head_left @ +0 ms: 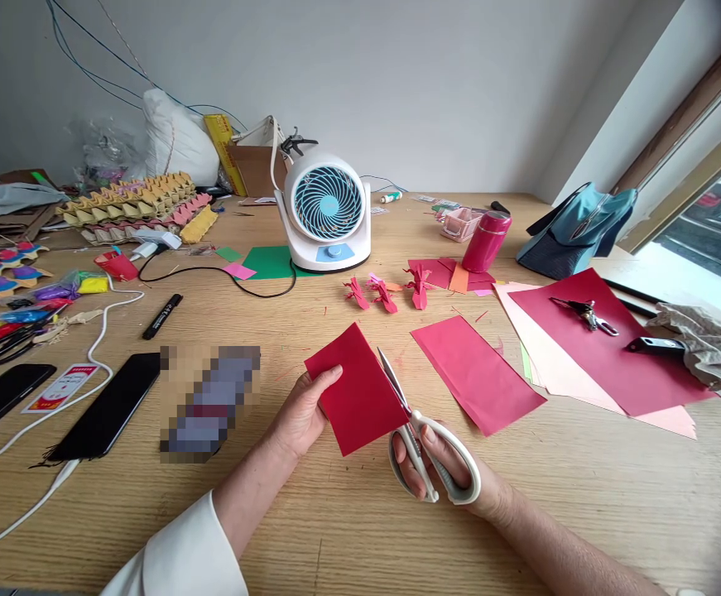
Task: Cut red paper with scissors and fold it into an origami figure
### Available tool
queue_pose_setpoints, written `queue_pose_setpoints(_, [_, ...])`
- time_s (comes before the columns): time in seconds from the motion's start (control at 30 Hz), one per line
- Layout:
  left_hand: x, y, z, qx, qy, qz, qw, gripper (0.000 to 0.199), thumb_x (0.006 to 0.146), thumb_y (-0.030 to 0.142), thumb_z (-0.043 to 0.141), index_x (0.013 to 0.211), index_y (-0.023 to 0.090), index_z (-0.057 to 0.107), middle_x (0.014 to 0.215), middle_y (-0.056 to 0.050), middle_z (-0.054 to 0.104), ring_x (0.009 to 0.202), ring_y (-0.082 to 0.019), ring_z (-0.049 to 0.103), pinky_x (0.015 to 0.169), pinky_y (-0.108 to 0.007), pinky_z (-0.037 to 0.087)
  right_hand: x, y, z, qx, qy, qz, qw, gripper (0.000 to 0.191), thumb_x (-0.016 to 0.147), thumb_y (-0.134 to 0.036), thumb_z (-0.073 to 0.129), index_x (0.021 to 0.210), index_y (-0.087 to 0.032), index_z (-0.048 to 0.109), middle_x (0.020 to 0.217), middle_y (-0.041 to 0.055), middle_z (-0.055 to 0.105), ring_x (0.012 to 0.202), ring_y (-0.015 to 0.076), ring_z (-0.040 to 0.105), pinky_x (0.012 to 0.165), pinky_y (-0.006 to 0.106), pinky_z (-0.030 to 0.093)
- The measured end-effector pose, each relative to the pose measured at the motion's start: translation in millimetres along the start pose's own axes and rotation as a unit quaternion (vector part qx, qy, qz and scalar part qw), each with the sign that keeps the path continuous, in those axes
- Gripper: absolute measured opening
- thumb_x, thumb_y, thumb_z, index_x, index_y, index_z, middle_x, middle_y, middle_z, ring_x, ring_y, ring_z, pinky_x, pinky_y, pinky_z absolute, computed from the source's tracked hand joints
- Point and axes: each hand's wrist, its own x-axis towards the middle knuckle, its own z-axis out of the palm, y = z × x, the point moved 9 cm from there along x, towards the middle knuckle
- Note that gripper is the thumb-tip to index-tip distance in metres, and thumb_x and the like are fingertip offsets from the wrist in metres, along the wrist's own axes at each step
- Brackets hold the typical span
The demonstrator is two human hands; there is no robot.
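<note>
A sheet of red paper (360,397) is pinched in my left hand (304,410), thumb on top and the other fingers underneath. My right hand (431,459) grips a pair of scissors (459,472) with white handles, fingers through the loops. The scissors' blades are parted at the right edge of the red paper; one blade shows above it. To the right of the scissors, a second red sheet (478,377) lies flat on the table. Beyond my hands stand small folded red paper figures (419,285).
A white and blue fan (329,215) stands at the back, beside green paper (266,262). Rightward are a pink thermos (487,242), a teal bag (574,232) and a large red sheet (608,364) with tools on it. Phones (108,406), a marker (162,316) and cables occupy the left.
</note>
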Motion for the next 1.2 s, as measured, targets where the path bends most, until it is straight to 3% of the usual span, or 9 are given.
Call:
queue_pose_setpoints(0.2, [-2.0,1.1,9.5,0.021,-0.045,0.017,0.999,0.03,0.079,0.03,0.073,0.105,0.017,0.071,0.105,-0.007,0.075,0.098,-0.023,0.068,0.087,-0.032,0.051,-1.0,3.6,-2.6,0.006,0.004,0.002,1.0,0.045,0.096,-0.057,0.037,0.088,-0.019,0.058,0.054,-0.0007,0.051,0.044,0.011,0.039,0.046,0.027,0.03])
queue_pose_setpoints(0.67, [-5.5,5.6,10.0,0.042,-0.015,0.032,0.998,0.032,0.072,0.031,0.079,0.1,0.017,0.072,0.099,-0.007,0.076,0.092,-0.022,0.071,0.08,-0.03,0.055,-1.1,5.4,-11.3,0.01,0.045,0.0,0.999,0.044,0.093,-0.06,0.043,0.084,-0.02,0.058,0.047,-0.0025,0.048,0.038,0.0101,0.035,0.04,0.026,0.024])
queue_pose_setpoints(0.83, [-4.7,4.7,8.6,0.041,-0.021,0.034,0.998,0.033,0.073,0.031,0.078,0.102,0.017,0.072,0.101,-0.008,0.076,0.093,-0.022,0.071,0.081,-0.03,0.055,-0.9,7.9,-13.1,0.028,0.056,0.002,0.998,0.043,0.092,-0.059,0.046,0.08,-0.02,0.057,0.043,-0.0046,0.044,0.035,0.0081,0.03,0.038,0.025,0.022])
queue_pose_setpoints(1.2, [-3.7,6.2,6.4,0.053,-0.027,0.044,0.997,0.029,0.076,0.03,0.076,0.101,0.017,0.072,0.101,-0.007,0.076,0.094,-0.022,0.07,0.083,-0.031,0.054,-0.5,10.0,-16.5,0.005,0.061,-0.005,0.998,0.042,0.093,-0.058,0.046,0.081,-0.019,0.056,0.043,-0.0051,0.044,0.035,0.008,0.034,0.038,0.023,0.024])
